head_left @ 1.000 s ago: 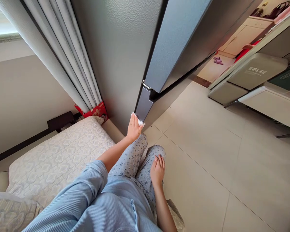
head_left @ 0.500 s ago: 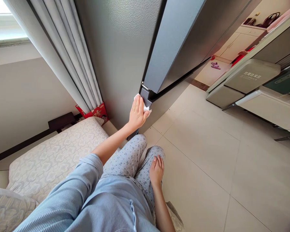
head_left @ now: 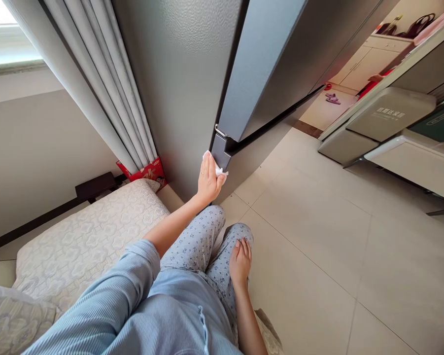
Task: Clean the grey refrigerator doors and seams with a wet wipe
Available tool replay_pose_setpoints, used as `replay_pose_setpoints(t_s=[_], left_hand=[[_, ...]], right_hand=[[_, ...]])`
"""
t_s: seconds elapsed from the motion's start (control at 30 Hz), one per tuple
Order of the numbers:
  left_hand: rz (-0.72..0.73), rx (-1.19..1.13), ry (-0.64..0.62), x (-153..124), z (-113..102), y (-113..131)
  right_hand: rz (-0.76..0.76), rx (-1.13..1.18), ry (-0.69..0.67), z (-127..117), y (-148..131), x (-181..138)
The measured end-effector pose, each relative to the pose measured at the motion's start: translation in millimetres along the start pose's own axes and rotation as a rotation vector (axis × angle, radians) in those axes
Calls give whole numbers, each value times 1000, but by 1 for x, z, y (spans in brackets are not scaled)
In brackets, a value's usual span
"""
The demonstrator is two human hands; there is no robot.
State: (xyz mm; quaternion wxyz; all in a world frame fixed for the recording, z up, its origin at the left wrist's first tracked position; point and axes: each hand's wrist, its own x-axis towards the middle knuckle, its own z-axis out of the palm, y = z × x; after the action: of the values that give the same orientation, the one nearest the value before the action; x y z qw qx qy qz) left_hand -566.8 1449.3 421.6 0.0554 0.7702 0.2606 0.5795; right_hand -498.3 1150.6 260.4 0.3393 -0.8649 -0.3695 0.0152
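My left hand [head_left: 208, 183] presses a crumpled white tissue [head_left: 221, 171] against the lower front corner of the grey refrigerator [head_left: 177, 93]. Most of the tissue is hidden under my palm and fingers. Just above it are a dark corner piece [head_left: 219, 150] and a metal hinge [head_left: 220, 131] beneath the fridge door [head_left: 258, 64]. My right hand [head_left: 241, 261] lies flat on my right knee with nothing in it, fingers stretched out over the flowered trousers [head_left: 195, 236].
A quilted sofa cover [head_left: 85, 231] is on my left. Behind it are a grey curtain [head_left: 96, 74], a red box [head_left: 151, 172] and a small dark stool [head_left: 96, 185]. Beige floor tiles [head_left: 310, 222] extend right to a folded grey piece of furniture [head_left: 392, 116]. Purple slippers [head_left: 332, 98] lie in the doorway.
My left hand, with the tissue, has slid slightly down the fridge corner, uncovering more of the dark corner piece. The view has shifted a little. My right hand has stayed on the knee.
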Motion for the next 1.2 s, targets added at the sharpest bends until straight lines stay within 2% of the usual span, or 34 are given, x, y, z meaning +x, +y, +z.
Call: replay_pose_setpoints(t_s=[0.1,0.2,0.27,0.4,0.5,0.57,0.7,0.8,0.97,1.1,1.2], left_hand=[[-30,20,-112,-38,3,-18],[-71,80,-255,-65,0,-31],[-93,111,-316,-74,-2,-34],[-105,122,-324,-76,-2,-29],[-91,127,-297,-65,1,-27],[-31,123,-240,-50,2,-28],[122,75,-98,-6,-1,-28],[176,47,-33,32,-7,-19],[99,29,61,72,-14,13],[-6,-1,58,81,-14,32],[-39,-9,58,84,-13,35]], right_hand=[[1,2,-6,0,0,0],[-3,3,-12,-1,0,0],[-1,6,-10,-1,0,0],[0,19,-8,-1,-1,0],[8,36,-9,-2,-2,0],[15,46,-10,-2,-2,1],[31,50,-10,-2,-2,1],[38,51,-20,-1,-1,1],[33,37,-14,0,0,0],[9,12,-21,-2,-2,-1],[0,-3,-24,-6,-6,-2]])
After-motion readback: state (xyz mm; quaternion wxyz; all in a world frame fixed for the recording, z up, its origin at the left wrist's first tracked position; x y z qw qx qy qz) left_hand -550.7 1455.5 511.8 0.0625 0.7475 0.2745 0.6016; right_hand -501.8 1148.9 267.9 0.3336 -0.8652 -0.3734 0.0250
